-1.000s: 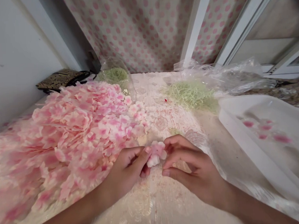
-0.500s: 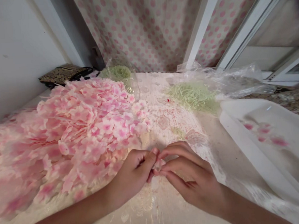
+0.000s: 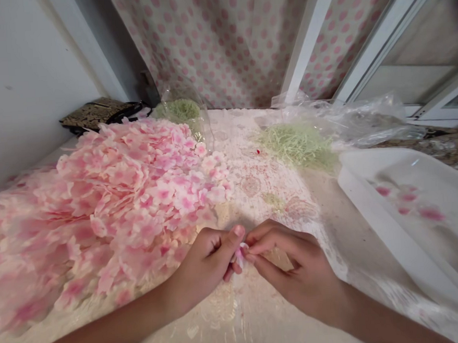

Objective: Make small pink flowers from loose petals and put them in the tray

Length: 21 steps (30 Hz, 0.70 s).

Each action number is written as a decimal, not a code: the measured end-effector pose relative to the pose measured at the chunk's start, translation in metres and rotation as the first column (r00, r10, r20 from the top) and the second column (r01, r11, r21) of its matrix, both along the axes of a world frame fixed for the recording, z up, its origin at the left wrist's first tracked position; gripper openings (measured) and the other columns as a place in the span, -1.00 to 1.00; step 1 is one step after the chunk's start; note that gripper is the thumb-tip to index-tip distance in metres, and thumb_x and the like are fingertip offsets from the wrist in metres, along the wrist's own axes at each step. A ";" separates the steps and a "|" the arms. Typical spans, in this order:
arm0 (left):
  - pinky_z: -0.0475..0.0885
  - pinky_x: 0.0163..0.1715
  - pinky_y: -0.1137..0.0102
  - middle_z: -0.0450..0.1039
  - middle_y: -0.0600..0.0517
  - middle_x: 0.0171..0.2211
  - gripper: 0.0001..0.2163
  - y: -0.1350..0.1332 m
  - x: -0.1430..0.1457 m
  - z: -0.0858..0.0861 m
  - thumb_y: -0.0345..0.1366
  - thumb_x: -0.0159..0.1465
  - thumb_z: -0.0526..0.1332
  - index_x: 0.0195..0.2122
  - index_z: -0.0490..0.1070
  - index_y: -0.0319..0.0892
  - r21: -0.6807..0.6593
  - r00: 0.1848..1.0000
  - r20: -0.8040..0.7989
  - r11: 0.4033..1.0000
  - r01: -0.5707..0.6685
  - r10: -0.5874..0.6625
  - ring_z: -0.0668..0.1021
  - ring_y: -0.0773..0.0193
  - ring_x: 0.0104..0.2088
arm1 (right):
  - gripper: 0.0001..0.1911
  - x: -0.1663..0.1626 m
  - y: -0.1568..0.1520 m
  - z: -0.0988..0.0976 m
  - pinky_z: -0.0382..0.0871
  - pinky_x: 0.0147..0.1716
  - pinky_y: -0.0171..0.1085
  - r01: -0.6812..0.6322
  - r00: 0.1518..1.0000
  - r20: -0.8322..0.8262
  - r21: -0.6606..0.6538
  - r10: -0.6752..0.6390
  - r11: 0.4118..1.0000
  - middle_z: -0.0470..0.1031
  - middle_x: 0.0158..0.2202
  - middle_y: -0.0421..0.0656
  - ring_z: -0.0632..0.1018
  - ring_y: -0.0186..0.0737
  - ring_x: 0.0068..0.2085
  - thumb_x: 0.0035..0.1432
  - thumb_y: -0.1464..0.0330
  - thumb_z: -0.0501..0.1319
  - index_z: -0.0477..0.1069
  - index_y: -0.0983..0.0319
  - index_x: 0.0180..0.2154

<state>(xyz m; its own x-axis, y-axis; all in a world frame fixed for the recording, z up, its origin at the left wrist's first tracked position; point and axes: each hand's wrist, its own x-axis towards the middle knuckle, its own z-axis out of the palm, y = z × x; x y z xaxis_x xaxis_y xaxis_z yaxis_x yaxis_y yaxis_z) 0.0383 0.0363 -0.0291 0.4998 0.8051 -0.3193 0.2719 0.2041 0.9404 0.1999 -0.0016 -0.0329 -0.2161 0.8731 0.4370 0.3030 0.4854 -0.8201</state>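
Note:
My left hand (image 3: 207,262) is closed, its thumb and fingers gripping a small pink-and-white artificial flower (image 3: 241,251). On the flower's right side, my right hand (image 3: 298,260) pinches its edge between thumb and fingertips. Both hands meet low over the middle of the table, and the fingers cover much of the flower. A big heap of pink artificial flowers (image 3: 124,194) spreads over the left of the table, close by my left hand. Several pink-centred flowers (image 3: 409,197) lie in a white plastic tray (image 3: 378,239) on the right.
Pale green artificial stems (image 3: 299,143) lie at the back right beside crumpled clear plastic (image 3: 366,117). More green stems (image 3: 181,110) sit in a clear bag at the back. A patterned pouch (image 3: 95,113) rests at the back left. A dotted curtain (image 3: 220,41) hangs behind the table.
My right hand's fingers have drawn closer together around the flower. The flower has turned, showing more pink and white between the hands. My left hand has barely moved.

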 end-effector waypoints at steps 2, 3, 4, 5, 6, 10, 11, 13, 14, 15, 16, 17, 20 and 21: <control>0.10 -0.66 0.53 0.16 0.16 -0.78 -0.48 0.000 0.000 0.000 0.02 0.27 -0.04 -0.70 0.25 -0.24 -0.035 1.000 0.015 0.999 0.000 0.001 0.22 0.50 -0.73 | -0.83 0.000 0.000 -0.001 0.41 -0.33 -0.32 -0.004 0.999 -0.042 -0.051 0.002 0.999 0.48 -0.34 -0.18 0.53 -0.33 -0.31 0.05 0.58 0.19 0.36 0.20 -0.36; 0.09 -0.67 0.53 0.16 0.16 -0.78 -0.47 0.000 0.000 0.000 0.03 0.27 -0.04 -0.71 0.25 -0.24 -0.049 1.000 0.024 0.999 -0.001 0.002 0.21 0.50 -0.74 | -0.84 0.000 0.001 -0.001 0.41 -0.32 -0.31 -0.008 0.998 -0.062 -0.074 0.003 0.997 0.48 -0.34 -0.18 0.53 -0.32 -0.31 0.05 0.57 0.19 0.37 0.20 -0.37; 0.09 -0.67 0.53 0.16 0.16 -0.78 -0.47 0.000 0.001 0.001 0.03 0.27 -0.04 -0.71 0.25 -0.24 -0.057 0.999 0.034 0.998 0.000 0.002 0.20 0.51 -0.74 | -0.85 0.000 0.001 -0.001 0.41 -0.32 -0.30 -0.013 0.997 -0.078 -0.092 0.006 0.996 0.48 -0.33 -0.18 0.53 -0.32 -0.30 0.05 0.57 0.20 0.37 0.20 -0.38; 0.08 -0.67 0.53 0.15 0.16 -0.78 -0.47 0.001 0.001 0.001 0.02 0.28 -0.04 -0.71 0.24 -0.24 -0.061 0.999 0.044 0.998 0.001 0.001 0.20 0.51 -0.74 | -0.85 0.000 0.001 -0.001 0.41 -0.31 -0.30 -0.020 0.996 -0.092 -0.104 0.011 0.994 0.48 -0.33 -0.18 0.53 -0.32 -0.30 0.05 0.56 0.20 0.38 0.20 -0.39; 0.08 -0.67 0.53 0.14 0.17 -0.78 -0.47 0.001 0.001 0.002 0.01 0.28 -0.05 -0.71 0.23 -0.24 -0.063 0.999 0.053 0.998 0.002 0.001 0.19 0.51 -0.74 | -0.85 -0.001 0.002 -0.001 0.41 -0.30 -0.29 -0.029 0.994 -0.103 -0.113 0.017 0.993 0.47 -0.33 -0.18 0.53 -0.32 -0.30 0.05 0.56 0.20 0.38 0.20 -0.39; 0.09 -0.68 0.54 0.12 0.18 -0.79 -0.49 0.002 0.002 0.003 -0.02 0.29 -0.04 -0.71 0.23 -0.24 -0.042 0.997 0.077 0.999 0.016 -0.013 0.20 0.51 -0.74 | -0.86 -0.002 0.003 -0.001 0.40 -0.27 -0.30 -0.062 0.990 -0.136 -0.113 0.047 0.992 0.46 -0.33 -0.17 0.52 -0.33 -0.29 0.03 0.58 0.22 0.39 0.23 -0.41; 0.09 -0.68 0.55 0.12 0.18 -0.79 -0.49 0.002 0.002 0.002 -0.03 0.29 -0.05 -0.70 0.23 -0.24 -0.029 0.997 0.079 0.999 0.019 -0.017 0.19 0.52 -0.74 | -0.86 -0.002 0.004 -0.001 0.40 -0.27 -0.31 -0.062 0.989 -0.137 -0.109 0.047 0.992 0.46 -0.33 -0.16 0.52 -0.33 -0.28 0.03 0.58 0.22 0.39 0.23 -0.41; 0.09 -0.68 0.55 0.14 0.18 -0.79 -0.50 0.001 0.002 0.001 -0.04 0.29 -0.05 -0.70 0.24 -0.24 0.005 0.997 0.072 1.000 0.023 -0.023 0.20 0.52 -0.74 | -0.86 -0.002 0.004 -0.001 0.40 -0.28 -0.32 -0.057 0.990 -0.137 -0.096 0.043 0.994 0.46 -0.34 -0.16 0.52 -0.34 -0.29 0.03 0.59 0.22 0.40 0.25 -0.42; 0.09 -0.69 0.56 0.15 0.17 -0.78 -0.50 0.001 0.002 0.000 -0.05 0.29 -0.04 -0.70 0.24 -0.24 0.022 0.998 0.064 1.000 0.021 -0.022 0.21 0.52 -0.74 | -0.87 -0.002 0.004 0.000 0.40 -0.29 -0.33 -0.052 0.990 -0.137 -0.090 0.040 0.995 0.46 -0.35 -0.15 0.52 -0.34 -0.29 0.02 0.59 0.22 0.40 0.26 -0.42; 0.10 -0.69 0.56 0.16 0.17 -0.78 -0.51 0.000 0.002 -0.001 -0.05 0.29 -0.04 -0.70 0.23 -0.24 0.037 0.998 0.056 0.999 0.020 -0.022 0.22 0.52 -0.73 | -0.87 -0.002 0.004 0.000 0.40 -0.30 -0.33 -0.048 0.990 -0.135 -0.086 0.036 0.995 0.45 -0.35 -0.15 0.52 -0.34 -0.30 0.02 0.59 0.22 0.40 0.26 -0.42; 0.10 -0.68 0.57 0.17 0.16 -0.77 -0.51 0.000 0.002 -0.001 -0.06 0.29 -0.03 -0.70 0.22 -0.24 0.051 0.999 0.048 0.998 0.020 -0.023 0.23 0.51 -0.73 | -0.88 -0.002 0.004 0.001 0.40 -0.30 -0.34 -0.045 0.991 -0.131 -0.081 0.034 0.996 0.45 -0.36 -0.15 0.52 -0.34 -0.30 0.02 0.59 0.23 0.40 0.27 -0.43; 0.11 -0.68 0.57 0.17 0.16 -0.77 -0.52 0.000 0.002 -0.002 -0.07 0.29 -0.03 -0.70 0.21 -0.24 0.068 0.999 0.040 0.997 0.021 -0.023 0.24 0.51 -0.72 | -0.88 -0.002 0.004 0.001 0.39 -0.30 -0.34 -0.042 0.992 -0.123 -0.078 0.032 0.996 0.45 -0.37 -0.15 0.51 -0.34 -0.30 0.02 0.59 0.23 0.40 0.28 -0.43; 0.12 -0.67 0.59 0.17 0.16 -0.77 -0.53 -0.001 0.001 -0.003 -0.12 0.30 -0.03 -0.71 0.19 -0.24 0.149 0.999 0.019 0.988 0.041 -0.045 0.25 0.52 -0.72 | -0.89 -0.001 0.004 0.002 0.38 -0.31 -0.35 -0.032 0.996 -0.090 -0.071 0.025 0.997 0.45 -0.39 -0.15 0.50 -0.34 -0.31 0.02 0.58 0.23 0.41 0.28 -0.44; 0.13 -0.67 0.59 0.17 0.16 -0.77 -0.54 -0.001 0.001 -0.003 -0.13 0.30 -0.03 -0.71 0.19 -0.24 0.186 0.999 0.013 0.981 0.048 -0.051 0.25 0.52 -0.71 | -0.89 -0.001 0.003 0.002 0.38 -0.32 -0.36 -0.026 0.997 -0.078 -0.071 0.021 0.997 0.45 -0.40 -0.15 0.50 -0.35 -0.32 0.02 0.58 0.23 0.41 0.29 -0.44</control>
